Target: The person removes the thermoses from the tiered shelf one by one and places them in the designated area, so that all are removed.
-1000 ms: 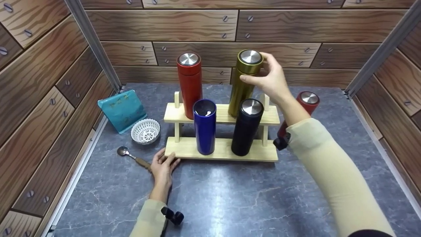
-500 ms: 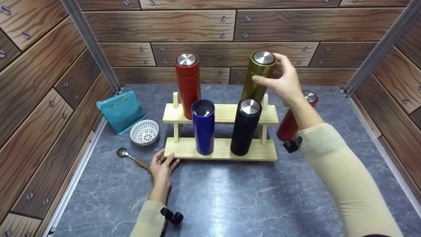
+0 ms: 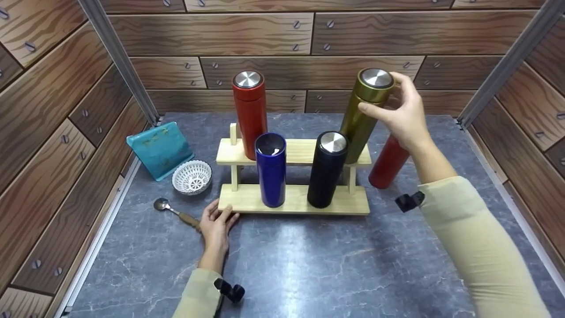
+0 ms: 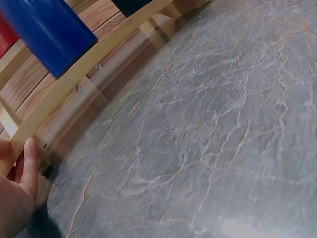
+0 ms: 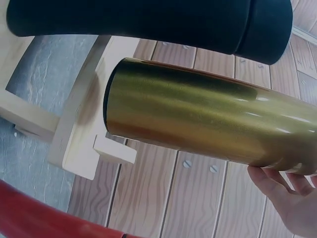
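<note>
My right hand (image 3: 408, 115) grips an olive-gold thermos (image 3: 363, 123) just under its silver-topped lid. In the right wrist view the thermos bottom is right at the upper shelf's right end, beside an upright peg (image 5: 115, 148). My left hand (image 3: 215, 227) holds the front left corner of a two-tier wooden rack (image 3: 293, 211), thumb on top of the lower board. A red thermos (image 3: 250, 115) stands on the upper shelf's left side. On the lower shelf stand a blue thermos (image 3: 272, 176), its top dark and hollow-looking, and a black thermos (image 3: 324, 176) with a silver top.
Behind my right forearm, another red thermos (image 3: 388, 163) stands on the grey marbled table (image 3: 335, 265). To the left are a teal pouch (image 3: 161, 150), a white woven bowl (image 3: 192, 177) and a spoon (image 3: 176, 213) with a wooden handle. Wood-patterned walls (image 3: 247, 35) enclose the table.
My right hand has moved the olive-gold thermos rightward along the upper shelf to its right end, where it now leans. My left hand has stayed at the rack's corner.
</note>
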The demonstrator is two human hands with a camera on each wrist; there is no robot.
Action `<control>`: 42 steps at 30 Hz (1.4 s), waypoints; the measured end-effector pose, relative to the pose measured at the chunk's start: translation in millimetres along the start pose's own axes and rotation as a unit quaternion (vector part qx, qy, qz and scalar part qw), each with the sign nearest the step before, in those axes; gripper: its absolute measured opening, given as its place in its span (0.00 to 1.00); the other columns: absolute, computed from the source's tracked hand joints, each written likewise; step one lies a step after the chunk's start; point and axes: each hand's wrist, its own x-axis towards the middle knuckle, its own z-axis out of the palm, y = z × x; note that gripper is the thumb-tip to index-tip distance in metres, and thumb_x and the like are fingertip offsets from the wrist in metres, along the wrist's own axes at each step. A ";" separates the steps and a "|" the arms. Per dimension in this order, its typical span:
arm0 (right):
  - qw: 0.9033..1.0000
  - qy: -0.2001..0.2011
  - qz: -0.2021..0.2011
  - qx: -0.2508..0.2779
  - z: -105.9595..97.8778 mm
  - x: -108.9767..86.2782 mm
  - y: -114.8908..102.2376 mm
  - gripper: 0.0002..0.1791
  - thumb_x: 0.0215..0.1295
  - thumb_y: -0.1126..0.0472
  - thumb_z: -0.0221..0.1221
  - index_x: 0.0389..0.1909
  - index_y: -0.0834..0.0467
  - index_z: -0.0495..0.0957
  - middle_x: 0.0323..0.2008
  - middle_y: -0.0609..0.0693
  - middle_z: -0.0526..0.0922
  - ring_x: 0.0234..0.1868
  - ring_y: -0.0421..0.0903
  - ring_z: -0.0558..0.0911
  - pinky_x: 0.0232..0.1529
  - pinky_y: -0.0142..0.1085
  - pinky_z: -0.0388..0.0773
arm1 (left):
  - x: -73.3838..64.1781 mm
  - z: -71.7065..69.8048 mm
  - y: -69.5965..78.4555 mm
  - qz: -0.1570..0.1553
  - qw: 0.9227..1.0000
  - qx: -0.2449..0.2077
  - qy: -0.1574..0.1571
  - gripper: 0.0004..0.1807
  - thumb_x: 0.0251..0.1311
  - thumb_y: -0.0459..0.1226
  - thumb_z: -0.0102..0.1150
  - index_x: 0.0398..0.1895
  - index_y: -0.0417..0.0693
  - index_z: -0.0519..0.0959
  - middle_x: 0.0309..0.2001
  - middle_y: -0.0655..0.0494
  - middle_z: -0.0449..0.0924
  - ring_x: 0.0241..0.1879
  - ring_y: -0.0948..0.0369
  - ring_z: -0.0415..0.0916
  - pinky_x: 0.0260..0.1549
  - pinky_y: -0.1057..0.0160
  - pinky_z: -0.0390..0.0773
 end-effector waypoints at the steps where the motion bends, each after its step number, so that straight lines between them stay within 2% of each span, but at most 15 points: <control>1: 1.000 0.002 0.001 0.002 -2.3 -0.9 0.5 0.39 0.43 0.63 0.73 0.58 0.52 0.68 0.50 0.54 0.76 0.45 0.49 0.77 0.50 0.39 0.77 | 0.2 0.0 0.2 0.000 1.000 0.001 0.000 0.27 0.54 0.22 0.59 0.58 0.36 0.65 0.44 0.43 0.68 0.31 0.58 0.77 0.33 0.57 0.85; 10: 0.998 0.024 -0.006 0.059 -22.6 -13.9 1.6 0.38 0.42 0.68 0.73 0.57 0.54 0.69 0.49 0.55 0.76 0.46 0.51 0.77 0.48 0.36 0.79 | 1.0 -2.8 -0.8 0.000 1.000 -0.005 -0.002 0.27 0.53 0.21 0.60 0.58 0.35 0.66 0.43 0.43 0.69 0.30 0.58 0.77 0.32 0.57 0.85; 18: 0.995 0.045 -0.038 0.075 -33.9 -28.8 6.9 0.36 0.39 0.72 0.73 0.53 0.57 0.71 0.47 0.56 0.78 0.43 0.51 0.78 0.47 0.34 0.78 | 0.9 -2.5 -1.1 0.006 1.000 -0.010 -0.008 0.27 0.53 0.21 0.59 0.58 0.34 0.65 0.42 0.45 0.69 0.30 0.59 0.76 0.32 0.59 0.85; 21: 0.995 0.047 -0.053 0.067 -36.4 -34.6 9.9 0.36 0.39 0.73 0.72 0.53 0.58 0.71 0.47 0.57 0.78 0.43 0.50 0.78 0.47 0.33 0.78 | 0.7 -2.7 -2.3 0.006 1.000 -0.008 -0.009 0.27 0.53 0.21 0.59 0.58 0.35 0.65 0.42 0.45 0.69 0.30 0.59 0.76 0.32 0.59 0.85; 28: 0.995 0.057 -0.080 0.002 -43.1 -49.7 16.5 0.37 0.40 0.73 0.71 0.56 0.58 0.69 0.47 0.55 0.78 0.42 0.48 0.78 0.44 0.30 0.79 | 1.5 -3.8 -1.9 0.010 1.000 -0.005 -0.006 0.27 0.53 0.21 0.60 0.57 0.35 0.66 0.40 0.46 0.69 0.29 0.60 0.75 0.31 0.59 0.85; 36: 0.991 0.078 -0.108 0.019 -49.7 -71.0 5.1 0.35 0.39 0.77 0.69 0.54 0.64 0.69 0.43 0.55 0.78 0.40 0.46 0.78 0.40 0.27 0.79 | 2.2 -3.5 -2.1 0.009 1.000 -0.007 -0.009 0.27 0.53 0.21 0.60 0.57 0.35 0.66 0.41 0.46 0.69 0.30 0.59 0.76 0.32 0.59 0.85; 42: 0.991 0.093 -0.100 0.013 -59.6 -78.9 14.1 0.37 0.39 0.78 0.69 0.55 0.63 0.69 0.44 0.55 0.78 0.39 0.46 0.79 0.39 0.26 0.80 | 1.4 -2.9 -1.4 0.014 1.000 -0.007 -0.010 0.27 0.53 0.21 0.60 0.57 0.34 0.66 0.41 0.46 0.70 0.30 0.60 0.76 0.31 0.59 0.85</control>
